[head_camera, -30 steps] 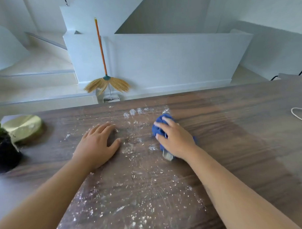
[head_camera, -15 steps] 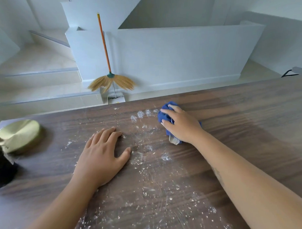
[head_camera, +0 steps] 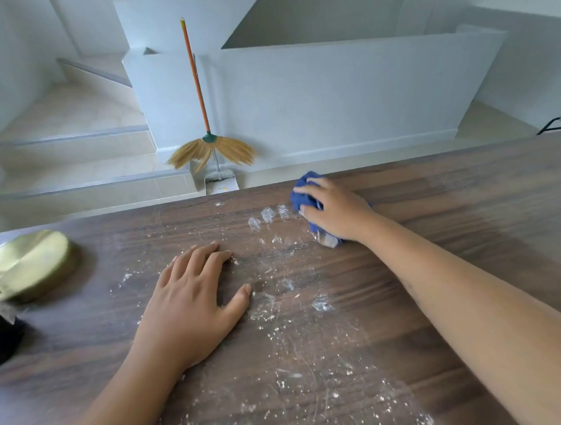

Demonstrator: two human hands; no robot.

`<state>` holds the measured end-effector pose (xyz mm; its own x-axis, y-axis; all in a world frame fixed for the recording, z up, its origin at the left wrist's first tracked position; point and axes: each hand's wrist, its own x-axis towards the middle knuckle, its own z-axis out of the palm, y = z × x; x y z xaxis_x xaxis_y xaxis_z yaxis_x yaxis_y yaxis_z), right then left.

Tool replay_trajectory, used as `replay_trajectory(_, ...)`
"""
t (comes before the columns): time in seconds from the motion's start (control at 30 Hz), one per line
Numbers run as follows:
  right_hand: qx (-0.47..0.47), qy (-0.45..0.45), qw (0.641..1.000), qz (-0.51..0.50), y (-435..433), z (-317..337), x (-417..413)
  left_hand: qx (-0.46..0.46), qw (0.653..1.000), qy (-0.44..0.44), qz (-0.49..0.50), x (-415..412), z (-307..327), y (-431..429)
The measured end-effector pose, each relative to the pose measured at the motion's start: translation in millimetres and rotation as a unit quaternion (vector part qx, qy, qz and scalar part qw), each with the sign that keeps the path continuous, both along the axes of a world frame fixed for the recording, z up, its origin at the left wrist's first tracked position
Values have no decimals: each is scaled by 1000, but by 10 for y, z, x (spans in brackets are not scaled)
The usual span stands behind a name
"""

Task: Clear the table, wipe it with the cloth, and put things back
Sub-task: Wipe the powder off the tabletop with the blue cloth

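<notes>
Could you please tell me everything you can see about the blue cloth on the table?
The blue cloth is a soft-looking fabric rag, deep blue, bunched into a crumpled wad, not spread flat. A pale tag or patch pokes out at its near end. It lies on the wooden table near the far edge, pressed down under the right hand, whose fingers curl over it and hide most of it. White powdery smears and crumbs lie on the wood just left of it. The left hand rests flat on the table, apart from it.

A home: tiled stairs (head_camera: 84,161), straw broom (head_camera: 208,146), wooden table (head_camera: 464,193).
</notes>
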<state>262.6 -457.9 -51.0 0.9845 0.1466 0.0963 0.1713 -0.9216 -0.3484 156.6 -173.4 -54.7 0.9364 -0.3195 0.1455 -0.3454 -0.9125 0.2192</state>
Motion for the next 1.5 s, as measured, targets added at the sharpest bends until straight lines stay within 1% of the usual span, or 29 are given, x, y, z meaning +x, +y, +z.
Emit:
replay_trajectory(0.07,25,5,998,51,-162,18,-283,3,1000,0,3,-9,-7,7)
replay_trajectory(0.1,27,5,998,52,-265,39,-307,4,1000,-1,3,-2,-8,10)
replay_trajectory(0.13,22,1,999,36,-341,49,-247,5,1000,-1,1,5,-8,8)
replay_trajectory(0.2,4,-9,999,-32,-346,60,28,5,1000,0,-1,13,-8,0)
replay_trajectory(0.27,-17,-17,996,-86,-167,48,320,2,1000,1,1,14,-1,-5)
replay_trajectory(0.33,-27,-14,996,-86,120,43,448,1,1000,2,1,17,9,-2)
replay_trajectory(0.4,-35,-14,999,-37,412,31,326,-3,1000,4,1,11,23,0)
replay_trajectory(0.47,-31,-9,999,42,538,29,45,-2,1000,5,5,-4,36,4)
replay_trajectory(0.57,30,18,992,119,248,39,-401,4,1000,1,8,-17,29,-4)
replay_trajectory(0.6,38,19,993,112,85,53,-445,6,1000,0,8,-17,20,-3)
replay_trajectory(0.7,24,7,1000,-2,-188,93,-176,9,1000,-7,8,-3,0,-4)
replay_trajectory(0.77,-8,-8,999,-49,-61,58,133,8,1000,-12,10,5,-1,-8)
replay_trajectory(0.83,-23,-15,998,-59,206,33,321,9,1000,-12,9,0,0,-15)
replay_trajectory(0.9,-30,-9,999,-43,516,13,340,9,1000,-8,8,1,1,-17)
replay_trajectory(1.0,-16,19,999,48,813,34,24,6,1000,-8,11,18,-13,-6)
replay_trajectory(1.07,3,25,994,108,693,7,-300,1,1000,-14,10,17,-36,3)
replay_trajectory(1.13,16,24,991,134,363,8,-562,0,1000,-18,10,22,-57,5)
replay_trajectory(1.2,15,28,995,89,12,47,-617,-1,1000,-19,10,36,-67,4)
replay_trajectory(1.3,26,42,998,-32,-271,93,-483,-2,1000,-20,6,35,-53,8)
replay_trajectory(1.4,23,12,994,-103,-293,44,-530,-6,1000,-20,6,36,-42,14)
replay_trajectory(1.5,-6,-18,984,-177,-204,-38,-893,-4,1000,-19,7,35,-39,-8)
